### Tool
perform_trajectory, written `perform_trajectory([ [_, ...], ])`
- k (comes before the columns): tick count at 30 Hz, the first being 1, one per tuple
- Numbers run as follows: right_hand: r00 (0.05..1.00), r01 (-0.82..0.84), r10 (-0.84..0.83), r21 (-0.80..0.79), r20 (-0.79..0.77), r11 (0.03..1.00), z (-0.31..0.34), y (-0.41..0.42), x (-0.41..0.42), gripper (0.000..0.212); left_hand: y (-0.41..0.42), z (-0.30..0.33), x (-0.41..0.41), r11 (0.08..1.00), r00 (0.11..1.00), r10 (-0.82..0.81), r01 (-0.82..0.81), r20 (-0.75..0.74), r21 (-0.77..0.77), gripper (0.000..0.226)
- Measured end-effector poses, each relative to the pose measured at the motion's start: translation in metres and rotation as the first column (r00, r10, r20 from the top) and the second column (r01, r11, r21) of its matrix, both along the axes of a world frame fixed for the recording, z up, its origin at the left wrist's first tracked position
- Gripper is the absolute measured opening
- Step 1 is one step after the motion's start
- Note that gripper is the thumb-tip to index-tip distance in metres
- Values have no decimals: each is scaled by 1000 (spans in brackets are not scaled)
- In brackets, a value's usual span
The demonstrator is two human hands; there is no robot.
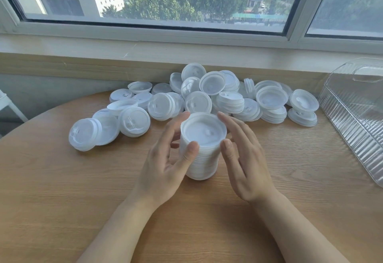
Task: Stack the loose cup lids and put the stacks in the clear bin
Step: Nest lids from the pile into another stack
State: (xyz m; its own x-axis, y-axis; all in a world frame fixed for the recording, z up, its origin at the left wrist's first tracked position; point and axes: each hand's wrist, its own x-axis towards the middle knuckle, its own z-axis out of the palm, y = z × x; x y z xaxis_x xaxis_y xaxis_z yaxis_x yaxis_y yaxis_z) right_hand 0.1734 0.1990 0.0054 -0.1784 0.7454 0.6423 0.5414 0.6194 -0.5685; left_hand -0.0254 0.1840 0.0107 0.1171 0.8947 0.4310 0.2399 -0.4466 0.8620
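A tall stack of white cup lids (202, 159) stands upright on the round wooden table (62, 190), in the middle. My left hand (165, 165) holds the stack from the left, its thumb on the near side and its fingers round the far upper rim. My right hand (242, 159) flanks the stack on the right with nearly straight fingers, and its thumb tip is at the rim. Behind them lies a wide pile of loose white lids (207, 99), some nested into short stacks. The clear ribbed bin (356, 117) stands at the table's right edge; no lids show inside it.
A wall with a window sill (186, 49) runs just behind the lid pile. Bare tabletop lies to the left of my arms and between the stack and the bin. A white object (8, 105) stands off the table at the far left.
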Motion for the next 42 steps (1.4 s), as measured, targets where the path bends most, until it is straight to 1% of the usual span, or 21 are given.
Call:
perform_trajectory([
  [4,997,-25,21,-55,-77,998,-1,1,1,50,0,-1,0,1000,1000,-14,14,-13,-11,56],
  [10,985,-95,75,-127,-152,987,2,0,2,51,2,-3,-2,999,999,-36,36,-4,-24,58],
  [12,983,-104,81,-137,-165,985,2,0,2,51,2,-3,-1,999,999,-33,33,8,-20,59],
  [15,986,-99,80,-128,-146,987,1,0,1,52,1,-5,0,999,999,-35,36,33,-16,59],
  [20,987,-121,103,-152,-122,981,-4,1,-12,59,5,-9,-3,998,998,60,-59,-21,17,76],
  [22,985,-131,105,-200,-134,971,-8,4,-16,62,7,-10,-5,996,996,92,-92,-4,8,80],
  [24,979,-138,93,-258,-180,956,-11,8,-17,61,10,-10,-7,995,995,103,-102,21,-14,81],
  [26,971,-106,27,-325,-239,940,-13,15,-17,56,11,-10,-10,991,991,129,-129,18,-28,83],
  [28,958,-46,-74,-401,-279,915,-12,22,-17,49,13,-9,-14,985,985,172,-171,24,-36,85],
  [30,944,-8,-144,-458,-297,889,-10,30,-18,43,15,-8,-18,975,974,221,-219,42,-34,86],
  [32,938,18,-180,-475,-296,880,-10,39,-21,39,16,-9,-22,964,963,265,-264,53,-23,86],
  [37,945,125,-250,-474,-210,872,-13,67,-33,36,19,-10,-26,951,949,311,-310,61,-24,84],
  [42,948,235,-308,-484,-77,843,-16,94,-46,44,20,-10,-28,950,948,312,-312,57,-25,85],
])
